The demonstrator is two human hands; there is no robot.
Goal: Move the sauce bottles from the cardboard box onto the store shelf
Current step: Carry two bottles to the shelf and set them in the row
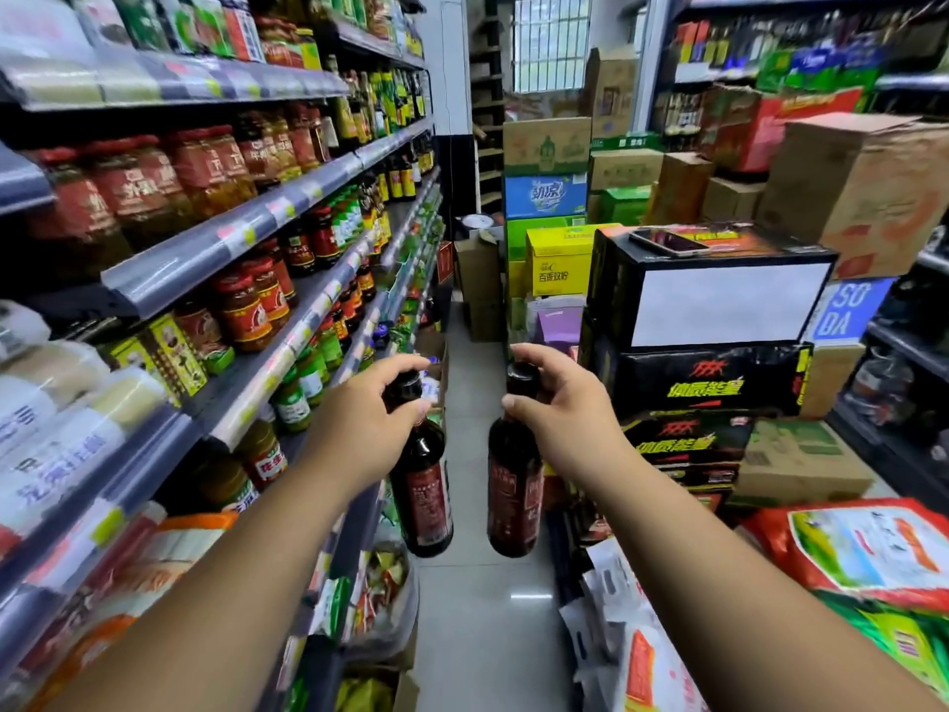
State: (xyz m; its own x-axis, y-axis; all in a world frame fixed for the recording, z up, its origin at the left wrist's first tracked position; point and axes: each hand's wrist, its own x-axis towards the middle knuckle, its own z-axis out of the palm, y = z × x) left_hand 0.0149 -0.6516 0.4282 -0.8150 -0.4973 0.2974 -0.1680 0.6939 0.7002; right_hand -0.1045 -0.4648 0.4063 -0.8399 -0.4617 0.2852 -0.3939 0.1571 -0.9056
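As left hand grips, bottle below

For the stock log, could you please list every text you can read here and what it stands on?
"SO DA": blue box.
"百香双柠": yellow carton.
"劲凉": blue-and-white carton.
"体质能量": black carton.
Labels on the left sauce bottle and right sauce bottle: too blurred to read.
Other labels: too blurred or small.

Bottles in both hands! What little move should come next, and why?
Probably swing the left bottle over to the shelf beside it. The left hand grips it by the neck, the right hand grips the right bottle likewise; both hang over the aisle floor, not yet shelved.
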